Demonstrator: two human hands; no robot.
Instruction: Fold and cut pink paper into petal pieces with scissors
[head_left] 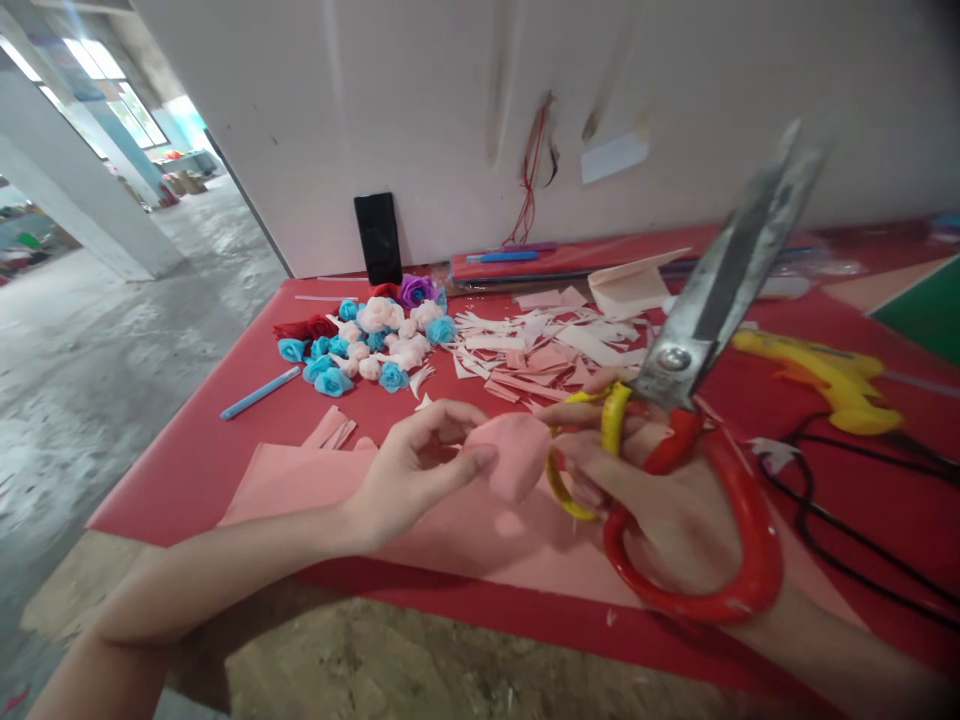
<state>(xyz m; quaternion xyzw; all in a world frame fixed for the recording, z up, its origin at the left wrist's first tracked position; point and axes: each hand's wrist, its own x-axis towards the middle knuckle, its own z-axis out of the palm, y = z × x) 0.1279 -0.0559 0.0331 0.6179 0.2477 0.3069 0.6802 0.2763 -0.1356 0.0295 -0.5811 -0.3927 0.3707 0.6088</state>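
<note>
My left hand (420,465) pinches a rounded pink paper petal (511,455) between thumb and fingers. A pair of scissors (720,290) with red and yellow handles hangs on my right hand (652,490), its blades pointing up and away to the right. The fingertips of that hand are closed close to the petal's right edge; whether they touch it I cannot tell. Below both hands lies a large pink paper sheet (300,485) on the red table (180,450). A small pink paper piece (510,524) rests on the sheet.
Blue, pink, red and purple paper flowers (375,335) are heaped at the back left, beside pink and white paper scraps (547,345). A phone (379,238) leans on the wall. A blue pen (259,394) lies left. A yellow glue gun (825,375) with black cable (810,500) is right.
</note>
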